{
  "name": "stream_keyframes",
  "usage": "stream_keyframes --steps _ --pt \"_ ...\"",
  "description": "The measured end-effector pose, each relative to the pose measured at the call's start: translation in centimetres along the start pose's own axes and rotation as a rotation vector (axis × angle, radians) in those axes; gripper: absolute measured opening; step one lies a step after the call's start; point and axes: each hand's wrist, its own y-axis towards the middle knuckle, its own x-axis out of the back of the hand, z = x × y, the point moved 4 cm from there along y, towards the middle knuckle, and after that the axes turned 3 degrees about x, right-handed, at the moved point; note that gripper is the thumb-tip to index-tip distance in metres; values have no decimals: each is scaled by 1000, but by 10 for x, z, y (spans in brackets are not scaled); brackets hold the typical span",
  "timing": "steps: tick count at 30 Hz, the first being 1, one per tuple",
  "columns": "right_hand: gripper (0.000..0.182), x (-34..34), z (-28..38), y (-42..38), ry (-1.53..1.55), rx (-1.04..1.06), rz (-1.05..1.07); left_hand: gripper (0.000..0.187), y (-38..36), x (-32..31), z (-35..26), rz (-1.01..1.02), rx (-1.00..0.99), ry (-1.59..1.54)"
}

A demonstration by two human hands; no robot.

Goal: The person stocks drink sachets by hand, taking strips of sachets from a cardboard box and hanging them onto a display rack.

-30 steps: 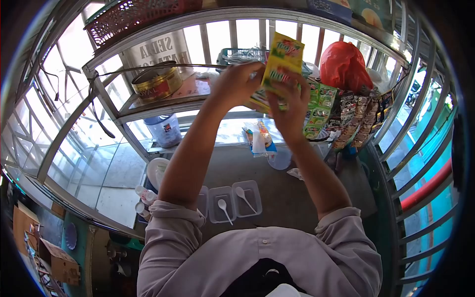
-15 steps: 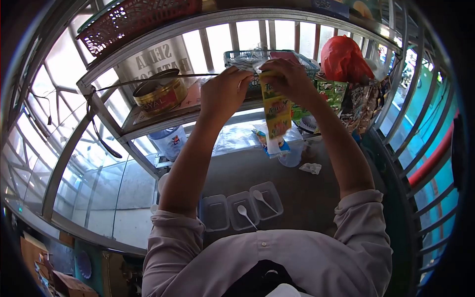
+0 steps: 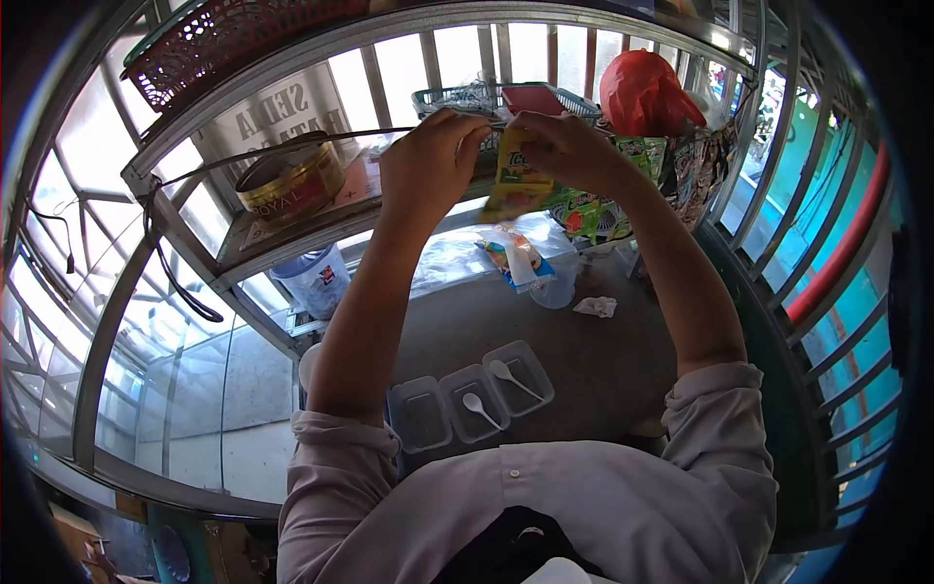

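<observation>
My left hand is raised at the shelf front, thumb and fingers pinched together on a dark cord strung along it. Close beside it, my right hand is shut on the top of a strip of yellow sachets. The strip hangs below the fingers, its lower end blurred and swung left. Exactly how the fingertips meet the cord is hidden. Behind the hands stands a green basket with a red item. More green sachets hang right of the strip.
Below are three clear plastic trays, two with white spoons. A blue-and-white packet, a clear cup and crumpled tissue lie farther back. A gold tin and red bag sit on the shelf. Metal bars flank the right.
The yellow strip has swung from hanging straight to slanting left, its lower end rising. Both hands stay together at the cord. The whole view has shifted slightly.
</observation>
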Motion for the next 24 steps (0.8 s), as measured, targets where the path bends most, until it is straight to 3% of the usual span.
stream_keyframes --steps 1,3,4,7,9,10,11,13,14,15,16,18,20,24 --pt "29 1 1 2 -1 3 -2 13 0 0 1 -2 -1 2" --pt "24 -4 -7 5 213 -260 88 16 -3 -5 7 62 17 58" --pt "24 -5 -10 7 214 -256 85 16 -5 -6 9 59 15 63" --pt "29 -21 -25 2 47 -223 97 23 -21 -18 19 116 75 1" --pt "35 -29 -24 -5 -328 -141 8 29 -40 -28 26 131 48 -14" --pt "51 -36 -29 -11 -316 -281 82 32 -51 -34 29 172 56 -61" --pt "51 -46 -32 -19 -319 -273 77 33 -65 -40 33 186 34 -112" --pt "61 -57 -31 -35 -551 -80 -180 33 -103 -57 44 255 118 -95" --pt "69 -58 -24 -40 -533 -136 -155 30 -116 -47 31 364 238 -159" --pt "65 -58 -18 -47 -468 -97 -222 29 -137 -52 38 292 162 -117" --pt "63 -62 -13 -55 -453 -44 -229 29 -152 -49 34 370 312 -176" --pt "59 -79 -9 -82 -412 10 -233 25 -185 -46 35 276 306 -232" --pt "56 -99 -3 -118 -324 1 -212 21 -218 -40 25 253 486 -294" --pt "53 -142 9 -208 -41 -79 -185 18 -306 -37 1 150 648 -306"
